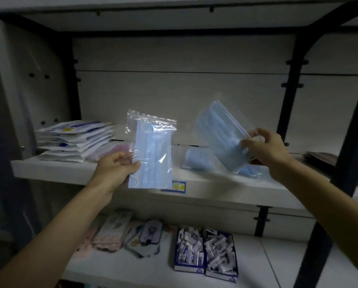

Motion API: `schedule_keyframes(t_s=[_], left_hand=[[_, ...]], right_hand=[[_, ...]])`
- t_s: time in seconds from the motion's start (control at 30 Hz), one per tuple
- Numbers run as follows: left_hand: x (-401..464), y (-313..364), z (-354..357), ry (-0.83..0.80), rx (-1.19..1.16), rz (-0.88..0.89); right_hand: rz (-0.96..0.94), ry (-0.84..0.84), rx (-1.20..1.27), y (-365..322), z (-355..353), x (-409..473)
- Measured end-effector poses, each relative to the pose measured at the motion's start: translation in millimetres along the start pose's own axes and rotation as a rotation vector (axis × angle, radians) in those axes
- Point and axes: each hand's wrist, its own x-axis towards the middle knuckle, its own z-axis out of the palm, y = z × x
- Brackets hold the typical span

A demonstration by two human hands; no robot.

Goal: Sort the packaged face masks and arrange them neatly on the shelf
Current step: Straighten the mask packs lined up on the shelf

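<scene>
- Head view: the left hand (116,168) pinches the lower left edge of a clear zip bag of blue masks (152,150), thumb on the front and fingers curled behind; the bag stands upright in the air just in front of the middle shelf (70,170).
- The right hand (264,147) grips a second bag of blue masks (221,138) by its right end, fingers curled round the edge; this bag is tilted, its top leaning left, above the shelf board.
- More blue mask packs (196,161) lie flat on the shelf, beneath and behind the tilted bag.
- At the left end of the same shelf lies a stack of white packets (74,140) with blue print, and a pinkish pack (122,148) lies just beside it, partly hidden by the left hand.
- A blue and yellow label (177,187) sits on the shelf's front edge, below the upright bag.
- On the lower shelf (132,269) stand two blue boxes (205,252) of small white items, with flat carded packs (120,235) to their left.
</scene>
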Motion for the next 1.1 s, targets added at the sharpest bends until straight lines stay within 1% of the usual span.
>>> schedule_keyframes(t_s=[0.07,0.13,0.23,0.4,0.57,0.67,0.83,1.1], left_hand=[[16,0,15,-0.033,-0.009,0.016],[30,1,31,-0.056,-0.013,0.036],[51,0,54,-0.102,-0.010,0.044],[85,-6,92,-0.183,0.043,0.004],[110,-12,130,-0.210,0.104,-0.023],[119,-17,145,-0.227,0.207,-0.003],[129,-22,155,-0.201,0.350,0.040],[130,-18,154,-0.197,0.868,0.165]], right_hand=[[-0.008,0.066,0.004,5,-5,9],[-0.003,0.092,0.028,8,-8,20],[0.007,0.110,0.069,14,-9,41],[0.028,0.147,0.092,23,-2,72],[0.007,0.137,0.063,29,5,94],[-0.007,0.125,0.050,34,7,104],[-0.022,0.109,0.058,38,7,115],[-0.044,0.078,0.049,39,12,117]])
